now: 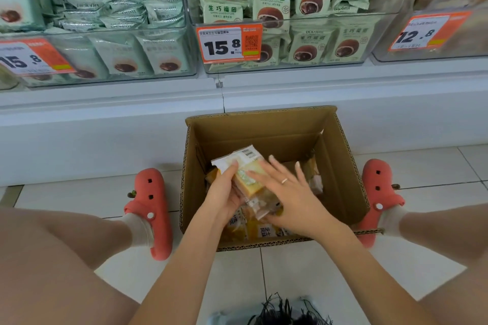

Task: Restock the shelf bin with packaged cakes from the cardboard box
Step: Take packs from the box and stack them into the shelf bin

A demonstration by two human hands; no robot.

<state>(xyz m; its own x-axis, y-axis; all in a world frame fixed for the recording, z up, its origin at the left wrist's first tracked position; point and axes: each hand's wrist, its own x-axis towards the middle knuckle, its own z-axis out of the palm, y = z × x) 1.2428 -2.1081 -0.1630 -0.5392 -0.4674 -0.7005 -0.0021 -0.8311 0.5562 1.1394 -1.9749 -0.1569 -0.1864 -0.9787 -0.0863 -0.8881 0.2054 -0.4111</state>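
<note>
A pale tiled floor (237, 272) runs up to the white base of a shop shelf (105, 119), and the person squats over it with a red clog (151, 208) on either side of an open cardboard box (266, 129) that stands on the tiles just in front of the shelf. Above, three clear shelf bins stand side by side: the middle bin (287, 42) is packed with green packets showing a brown round cake and carries an orange price tag (229, 43) reading 15.8; the left bin (105, 53) holds similar pale green packets, some lying flat. The right bin (433, 34) is blurred and its contents are hard to make out. Inside the box lie yellow packaged cakes (253, 229), partly hidden by the arms. The left hand (224, 192) grips a packaged cake (245, 166) lifted above the rest, fingers curled around it, while the right hand (287, 187) lies flat with spread fingers against the packet.
</note>
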